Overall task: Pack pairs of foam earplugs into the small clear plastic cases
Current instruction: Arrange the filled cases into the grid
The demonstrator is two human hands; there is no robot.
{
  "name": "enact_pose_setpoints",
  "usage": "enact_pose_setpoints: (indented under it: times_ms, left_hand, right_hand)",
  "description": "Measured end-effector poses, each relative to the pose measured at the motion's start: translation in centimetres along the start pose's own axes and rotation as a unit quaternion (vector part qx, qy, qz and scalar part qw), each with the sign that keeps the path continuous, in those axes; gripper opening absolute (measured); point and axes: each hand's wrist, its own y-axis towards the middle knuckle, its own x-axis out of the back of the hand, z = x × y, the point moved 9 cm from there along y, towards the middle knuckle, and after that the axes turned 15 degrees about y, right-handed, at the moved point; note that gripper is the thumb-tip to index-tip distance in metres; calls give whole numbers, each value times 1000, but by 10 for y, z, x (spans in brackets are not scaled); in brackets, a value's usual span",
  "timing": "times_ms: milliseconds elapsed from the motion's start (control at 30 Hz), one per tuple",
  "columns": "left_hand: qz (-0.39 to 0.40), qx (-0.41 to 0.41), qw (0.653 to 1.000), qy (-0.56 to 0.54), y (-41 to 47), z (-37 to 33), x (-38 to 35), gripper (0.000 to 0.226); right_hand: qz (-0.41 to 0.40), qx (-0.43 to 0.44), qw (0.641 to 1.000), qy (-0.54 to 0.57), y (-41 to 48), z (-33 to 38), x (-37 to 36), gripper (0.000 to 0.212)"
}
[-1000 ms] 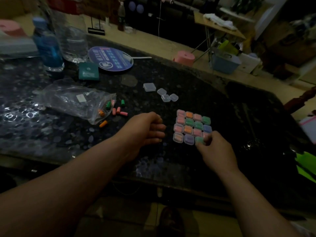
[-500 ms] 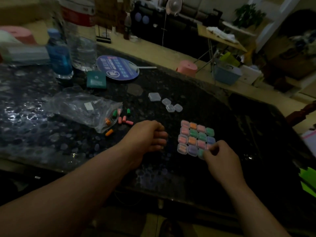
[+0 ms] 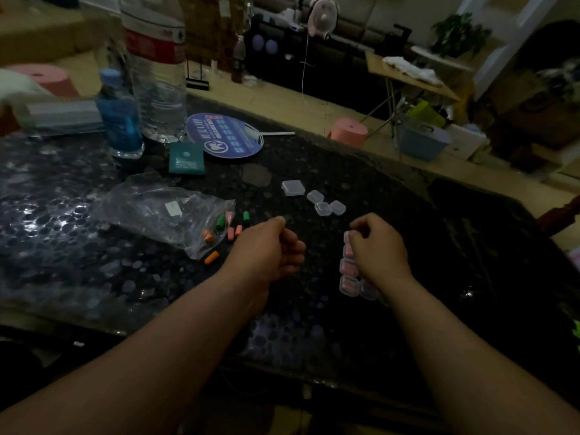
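Nearby, plastic bag [image 3: 163,211] beside loose earplugs [image 3: 230,232], right hand [image 3: 378,249] covering filled cases [image 3: 349,266]

Both bare forearms reach forward, left grip [image 3: 270,246] a loose fist, thumb up, right grip [image 3: 379,249] knuckles up, fingers curled under

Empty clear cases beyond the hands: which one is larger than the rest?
The leftmost case, farthest back; the three smaller ones cluster to its right.

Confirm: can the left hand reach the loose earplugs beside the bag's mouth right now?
Probably yes. The left hand sits just right of the loose earplugs with nothing between them, and the plastic bag lies on their other side. Its fingers are curled and would need to open first.
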Motion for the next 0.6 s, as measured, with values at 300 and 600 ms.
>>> enact_pose_setpoints:
  times_ms: [300,600]
  left_hand:
    - [1,15,1000,8,9,1,1,31]
    - [-5,19,1000,20,17,2,-2,29]
  right_hand:
    - [187,-14,965,-186,115,-31,-54,82]
    - [225,34,948,-225,134,-16,-79,42]
